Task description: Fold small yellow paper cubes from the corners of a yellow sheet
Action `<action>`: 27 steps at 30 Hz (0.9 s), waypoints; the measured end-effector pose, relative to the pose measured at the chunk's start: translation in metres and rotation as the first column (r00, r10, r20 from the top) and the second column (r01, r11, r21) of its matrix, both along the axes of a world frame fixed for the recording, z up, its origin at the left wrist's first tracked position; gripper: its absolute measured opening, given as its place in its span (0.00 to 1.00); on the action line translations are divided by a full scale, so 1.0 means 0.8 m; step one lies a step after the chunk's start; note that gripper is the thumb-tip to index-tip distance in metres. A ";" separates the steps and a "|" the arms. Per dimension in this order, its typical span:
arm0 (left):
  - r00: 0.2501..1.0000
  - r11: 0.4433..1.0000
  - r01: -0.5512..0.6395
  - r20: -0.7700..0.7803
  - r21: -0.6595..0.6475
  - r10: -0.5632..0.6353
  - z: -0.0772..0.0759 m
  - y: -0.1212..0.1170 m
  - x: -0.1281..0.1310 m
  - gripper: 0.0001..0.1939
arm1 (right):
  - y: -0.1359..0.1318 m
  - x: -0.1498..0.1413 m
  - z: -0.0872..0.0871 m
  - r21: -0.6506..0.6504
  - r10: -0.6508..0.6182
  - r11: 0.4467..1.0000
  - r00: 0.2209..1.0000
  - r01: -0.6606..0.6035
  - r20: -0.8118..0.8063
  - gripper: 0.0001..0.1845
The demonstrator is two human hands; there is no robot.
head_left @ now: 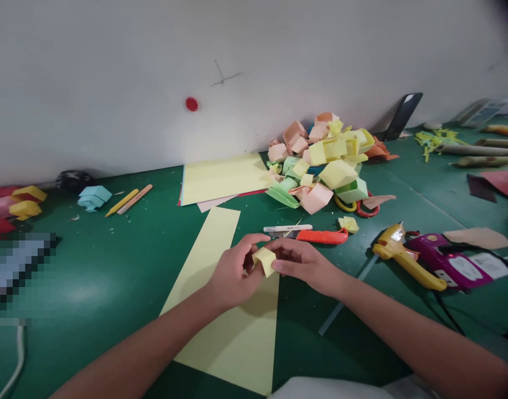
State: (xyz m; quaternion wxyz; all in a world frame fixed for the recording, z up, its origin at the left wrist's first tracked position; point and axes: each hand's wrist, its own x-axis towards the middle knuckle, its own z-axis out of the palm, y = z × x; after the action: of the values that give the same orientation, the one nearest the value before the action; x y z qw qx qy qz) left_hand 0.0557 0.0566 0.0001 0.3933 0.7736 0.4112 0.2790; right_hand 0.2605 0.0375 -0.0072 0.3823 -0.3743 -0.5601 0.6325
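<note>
A small piece of folded yellow paper [265, 260] is held up between both hands over the table. My left hand [232, 274] has its fingers curled round the left side of the paper. From the other side, my right hand [307, 265] pinches its right edge between thumb and fingers. Below them lies a large yellow paper sheet [232, 338] with a cut-out at its upper right. Just beyond my hands are a red-handled utility knife [322, 236] and a white pen [287, 228].
Behind stands a heap of folded paper boxes [320, 160] beside stacked paper sheets [224, 177]. A yellow glue gun [407, 260] with its glue stick sticking out lies right, by a purple device [449, 263]. Two markers [129, 200] and a blue paper shape [94, 197] sit left.
</note>
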 end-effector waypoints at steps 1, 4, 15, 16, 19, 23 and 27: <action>1.000 1.000 0.016 0.026 0.001 -0.016 0.000 0.000 -0.001 0.22 | 0.001 0.000 -0.001 -0.024 -0.005 1.000 0.999 0.004 -0.035 0.20; 0.993 0.998 0.065 0.098 0.008 -0.066 -0.001 -0.002 -0.005 0.26 | 0.003 0.001 -0.001 -0.094 -0.040 0.995 0.991 0.028 -0.126 0.21; 0.998 0.996 -0.027 0.050 0.084 0.022 0.005 0.004 -0.003 0.17 | 0.003 0.000 0.001 -0.192 -0.034 0.981 0.979 -0.005 -0.200 0.17; 0.998 0.994 -0.043 0.051 0.102 0.038 0.007 0.005 -0.004 0.17 | 0.003 0.000 0.000 -0.168 -0.030 0.986 0.983 -0.001 -0.179 0.17; 0.994 0.979 -0.108 0.029 0.175 0.105 0.020 0.010 -0.010 0.18 | 0.003 0.004 -0.002 0.007 -0.026 1.000 1.000 0.026 -0.001 0.20; 0.961 0.922 -0.252 -0.034 0.294 0.274 0.040 0.027 -0.031 0.18 | -0.002 0.007 0.000 0.460 -0.104 0.881 0.900 -0.115 0.424 0.16; 0.850 0.807 -0.365 -0.187 0.465 0.493 0.035 0.048 -0.086 0.18 | -0.007 0.006 -0.002 0.612 -0.100 0.728 0.835 -0.309 0.541 0.21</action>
State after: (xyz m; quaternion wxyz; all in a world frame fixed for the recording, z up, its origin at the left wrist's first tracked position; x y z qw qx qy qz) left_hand -0.0129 0.0949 0.0281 0.0800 0.7570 0.5631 0.3216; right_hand 0.2657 0.0320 -0.0087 0.2804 -0.3371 -0.8559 0.2741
